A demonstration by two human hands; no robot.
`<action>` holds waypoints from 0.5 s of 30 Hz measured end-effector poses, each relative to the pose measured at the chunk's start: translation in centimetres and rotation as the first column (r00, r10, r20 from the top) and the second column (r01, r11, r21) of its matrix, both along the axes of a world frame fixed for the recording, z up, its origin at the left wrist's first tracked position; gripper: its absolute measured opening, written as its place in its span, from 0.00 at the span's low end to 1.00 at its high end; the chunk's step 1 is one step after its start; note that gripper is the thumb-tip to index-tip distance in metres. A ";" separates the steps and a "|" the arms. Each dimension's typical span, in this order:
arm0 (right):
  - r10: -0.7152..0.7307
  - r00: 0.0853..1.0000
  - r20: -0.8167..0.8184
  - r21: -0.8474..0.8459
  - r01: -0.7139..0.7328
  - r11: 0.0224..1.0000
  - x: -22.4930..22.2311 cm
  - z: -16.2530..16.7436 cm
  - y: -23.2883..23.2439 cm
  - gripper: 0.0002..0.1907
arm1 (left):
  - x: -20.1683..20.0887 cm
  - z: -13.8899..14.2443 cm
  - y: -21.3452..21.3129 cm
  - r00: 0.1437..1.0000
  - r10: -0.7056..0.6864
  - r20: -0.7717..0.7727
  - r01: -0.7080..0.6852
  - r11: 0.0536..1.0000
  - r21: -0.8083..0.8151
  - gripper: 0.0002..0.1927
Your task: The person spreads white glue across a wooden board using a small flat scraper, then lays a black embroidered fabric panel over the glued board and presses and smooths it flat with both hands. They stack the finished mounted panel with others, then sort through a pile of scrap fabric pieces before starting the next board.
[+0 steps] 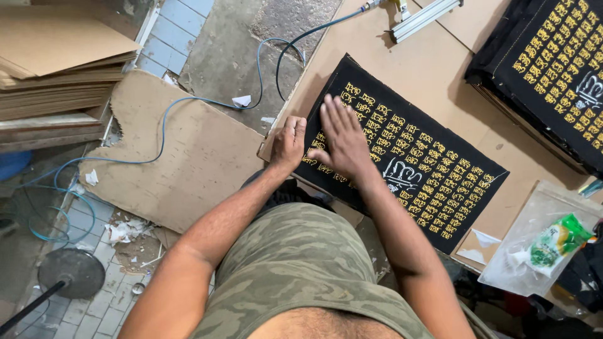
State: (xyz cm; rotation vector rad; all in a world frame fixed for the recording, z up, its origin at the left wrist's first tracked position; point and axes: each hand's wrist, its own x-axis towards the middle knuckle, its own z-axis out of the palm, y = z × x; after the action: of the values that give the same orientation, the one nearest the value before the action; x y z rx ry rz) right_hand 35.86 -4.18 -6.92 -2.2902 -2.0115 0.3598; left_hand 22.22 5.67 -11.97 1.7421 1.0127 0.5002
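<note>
Over at the far left, I see stacked brown boards point(56, 63) with a blue hose point(163, 125) trailing across the floor and a torn cardboard sheet point(182, 157). At the near-left edge of the brown worktable point(440, 69), my left hand point(289, 145) is curled, knuckles bent, resting on the corner of the black panel with gold lettering point(408, 157); I cannot tell whether it pinches the edge. My right hand point(342, 141) lies flat on that panel, fingers spread and open, holding nothing. That corner sits right at the table's edge, so I judge uneven pressing could skew it or tip it off. Further right lie a stack of similar black panels point(553, 69) and a clear plastic bag point(540, 245).
</note>
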 end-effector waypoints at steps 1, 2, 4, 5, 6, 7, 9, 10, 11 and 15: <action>-0.050 0.998 0.034 -0.006 0.050 0.999 1.8 0.4 1.9 0.58 | 0.0 0.1 0.1 1.000 -0.005 0.004 0.005 1.000 0.004 0.19; -0.099 0.993 0.067 -0.008 0.100 0.995 3.3 0.8 3.6 0.58 | -0.1 0.2 0.1 1.000 -0.010 0.008 0.010 1.000 0.011 0.19; -0.170 0.985 -0.001 -0.010 0.170 0.985 5.4 1.6 6.0 0.56 | 0.0 0.3 0.2 0.999 -0.039 -0.007 0.039 0.999 0.022 0.21; -0.204 0.978 -0.036 -0.012 0.204 0.979 6.0 2.1 6.7 0.56 | 0.0 0.4 0.2 0.998 -0.053 -0.016 0.054 0.998 0.028 0.23; -0.226 0.974 0.000 -0.011 0.226 0.974 6.1 2.4 7.2 0.56 | 0.0 0.4 0.2 0.998 -0.053 -0.023 0.053 0.999 0.008 0.22; -0.252 0.967 0.039 -0.009 0.253 0.967 5.9 2.5 7.5 0.57 | 0.1 0.4 0.1 0.998 -0.058 -0.027 0.058 0.998 -0.014 0.22; -0.286 0.955 0.077 0.014 0.285 0.958 4.8 2.5 7.4 0.57 | 0.4 0.3 -0.1 0.997 -0.060 -0.041 0.058 0.997 -0.043 0.21; -0.299 0.951 0.077 0.033 0.297 0.954 4.0 2.3 6.9 0.57 | 0.5 0.2 -0.3 0.997 -0.062 -0.051 0.059 0.997 -0.054 0.21; -0.316 0.945 0.081 0.050 0.312 0.949 3.7 2.1 6.0 0.57 | 0.7 0.1 -0.5 0.996 -0.069 -0.057 0.065 0.996 -0.067 0.21; -0.431 0.902 0.035 -0.009 0.431 0.902 4.8 0.9 -1.4 0.59 | 1.3 -0.6 -1.3 0.997 -0.051 -0.063 0.051 0.999 0.001 0.20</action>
State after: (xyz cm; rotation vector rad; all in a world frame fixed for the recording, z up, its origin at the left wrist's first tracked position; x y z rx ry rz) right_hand 40.62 -5.55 -6.05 -2.6706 -1.4467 0.3044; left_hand 23.52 4.32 -12.58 1.7909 1.0101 0.4163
